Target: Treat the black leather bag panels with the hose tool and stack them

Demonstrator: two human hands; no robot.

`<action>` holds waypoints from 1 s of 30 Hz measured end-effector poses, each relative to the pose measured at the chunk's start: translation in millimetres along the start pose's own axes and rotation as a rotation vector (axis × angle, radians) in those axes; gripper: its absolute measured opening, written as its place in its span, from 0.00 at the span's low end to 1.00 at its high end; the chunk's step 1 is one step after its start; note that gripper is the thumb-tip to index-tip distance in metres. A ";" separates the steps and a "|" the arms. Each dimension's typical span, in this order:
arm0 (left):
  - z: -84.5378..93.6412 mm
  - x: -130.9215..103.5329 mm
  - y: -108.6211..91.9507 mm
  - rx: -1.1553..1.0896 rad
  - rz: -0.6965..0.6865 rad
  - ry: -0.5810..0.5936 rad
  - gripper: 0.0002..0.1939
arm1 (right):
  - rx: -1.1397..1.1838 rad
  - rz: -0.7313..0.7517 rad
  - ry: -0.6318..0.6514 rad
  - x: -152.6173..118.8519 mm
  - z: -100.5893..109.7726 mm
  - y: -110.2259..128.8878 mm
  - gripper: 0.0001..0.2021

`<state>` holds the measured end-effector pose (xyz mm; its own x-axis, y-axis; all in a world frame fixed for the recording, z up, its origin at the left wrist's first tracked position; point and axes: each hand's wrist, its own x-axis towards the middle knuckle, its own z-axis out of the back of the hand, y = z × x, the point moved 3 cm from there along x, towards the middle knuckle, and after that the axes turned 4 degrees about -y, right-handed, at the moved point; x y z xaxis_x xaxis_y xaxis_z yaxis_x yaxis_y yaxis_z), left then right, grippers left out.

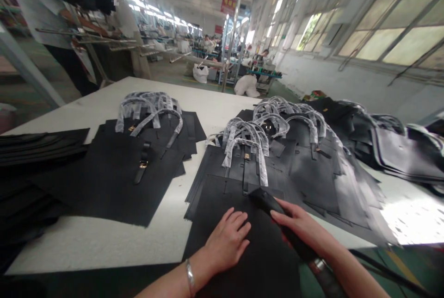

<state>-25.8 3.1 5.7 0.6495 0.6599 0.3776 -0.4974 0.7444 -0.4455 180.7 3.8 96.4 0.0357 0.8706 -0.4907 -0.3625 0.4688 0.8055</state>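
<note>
My left hand (229,238), a silver bangle on its wrist, lies with fingers extended on a black bag panel (208,214). In my right hand (298,224) is a black handheld tool (265,200) with a broad head and a silver fitting toward its rear; its exact kind is unclear. The tool's head is over the panel, just below a black strap (245,180) with a gold buckle (247,156). Above that strap, clear plastic wraps the handles (248,140) of panels lying in an overlapping stack.
Further left on the white table (166,242) lies a panel with a buckled strap (114,182), beside stacked black pieces (41,145). More handled panels (305,168) and black bags (398,145) crowd the right. Two people stand behind a metal rail (86,34) at upper left.
</note>
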 end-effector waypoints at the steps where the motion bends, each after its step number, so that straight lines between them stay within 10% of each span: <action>1: -0.3 0.0 0.5 -0.008 0.003 -0.006 0.20 | -0.006 -0.003 0.040 2.9 -4.7 0.2 0.28; 15: 2.0 -0.2 3.6 -0.068 0.028 0.005 0.20 | -0.033 -0.115 0.169 28.6 -15.4 16.7 0.23; 22: 3.9 -0.9 4.3 -0.063 0.019 0.014 0.18 | -0.100 0.147 -0.189 41.5 -16.5 37.7 0.32; 30: -2.7 -4.2 3.7 -0.021 -0.077 0.018 0.14 | -0.148 0.010 0.204 21.6 -46.6 30.0 0.30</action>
<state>-28.8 2.8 0.3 0.6954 0.5991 0.3969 -0.4338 0.7902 -0.4328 127.2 29.7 94.5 -0.1518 0.8198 -0.5522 -0.4948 0.4206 0.7604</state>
